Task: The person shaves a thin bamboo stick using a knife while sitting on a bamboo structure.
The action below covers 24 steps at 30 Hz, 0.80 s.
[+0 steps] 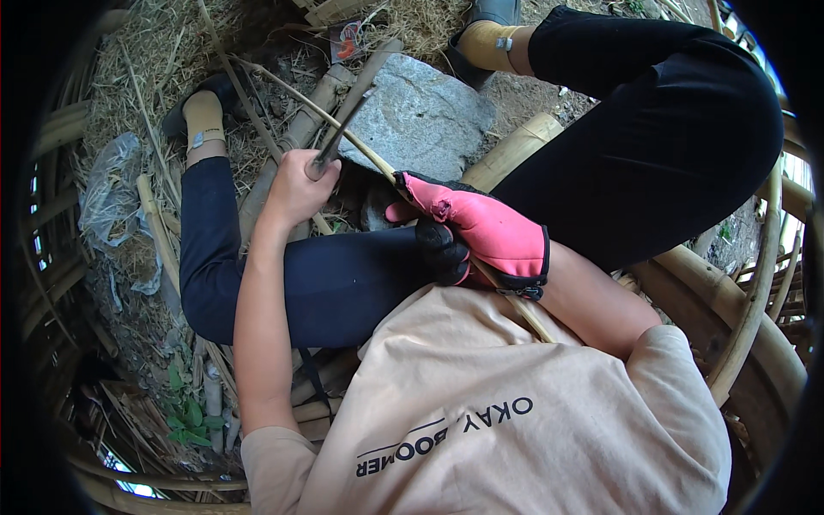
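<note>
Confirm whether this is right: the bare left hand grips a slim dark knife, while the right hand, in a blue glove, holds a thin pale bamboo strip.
The glove's colour is wrong: the head view shows the right hand in a pink-and-black fabric glove, holding the thin pale bamboo strip. The bare left hand does grip the slim dark knife.

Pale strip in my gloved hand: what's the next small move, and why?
Perhaps draw the knife along the pale strip, away from your right hand, which grips it; your left hand holds the knife, which crosses the strip in view.
</note>
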Tool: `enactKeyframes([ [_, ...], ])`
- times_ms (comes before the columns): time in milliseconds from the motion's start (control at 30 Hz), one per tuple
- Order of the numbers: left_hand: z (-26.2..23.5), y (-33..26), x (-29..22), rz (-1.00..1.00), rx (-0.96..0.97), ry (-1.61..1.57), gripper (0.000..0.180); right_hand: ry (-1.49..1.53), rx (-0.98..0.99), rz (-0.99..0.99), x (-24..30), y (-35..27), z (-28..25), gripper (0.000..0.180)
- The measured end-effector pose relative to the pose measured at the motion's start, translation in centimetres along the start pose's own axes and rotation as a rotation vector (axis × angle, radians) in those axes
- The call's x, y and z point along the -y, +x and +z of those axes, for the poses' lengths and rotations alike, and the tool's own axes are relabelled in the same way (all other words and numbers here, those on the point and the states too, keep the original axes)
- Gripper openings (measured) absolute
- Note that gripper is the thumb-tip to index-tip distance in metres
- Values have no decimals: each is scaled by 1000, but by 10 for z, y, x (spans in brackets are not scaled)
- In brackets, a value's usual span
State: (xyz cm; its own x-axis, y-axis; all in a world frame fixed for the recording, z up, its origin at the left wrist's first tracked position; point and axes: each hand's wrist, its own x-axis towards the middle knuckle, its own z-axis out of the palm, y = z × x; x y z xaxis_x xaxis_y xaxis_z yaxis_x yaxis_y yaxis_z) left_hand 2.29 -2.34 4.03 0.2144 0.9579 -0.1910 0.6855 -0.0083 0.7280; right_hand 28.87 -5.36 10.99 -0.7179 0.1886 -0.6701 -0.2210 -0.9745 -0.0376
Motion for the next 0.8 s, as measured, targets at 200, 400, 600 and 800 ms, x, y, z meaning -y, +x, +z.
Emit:
enactKeyframes([
  [200, 5, 7, 12, -43, 0, 2, 33, -17, -15, -22, 1, 1, 3, 41],
  [400, -9, 9, 47, -147, -33, 91, 31, -34, -1, -35, -3, 5, 0, 41],
  [600, 1, 1, 10, -70, -3, 10, 35, -91, -32, -47, -4, 2, 0, 41],
  [800, 0, 11, 19, -62, -38, 72, 31, -96, -49, -113, -6, 7, -6, 41],
])
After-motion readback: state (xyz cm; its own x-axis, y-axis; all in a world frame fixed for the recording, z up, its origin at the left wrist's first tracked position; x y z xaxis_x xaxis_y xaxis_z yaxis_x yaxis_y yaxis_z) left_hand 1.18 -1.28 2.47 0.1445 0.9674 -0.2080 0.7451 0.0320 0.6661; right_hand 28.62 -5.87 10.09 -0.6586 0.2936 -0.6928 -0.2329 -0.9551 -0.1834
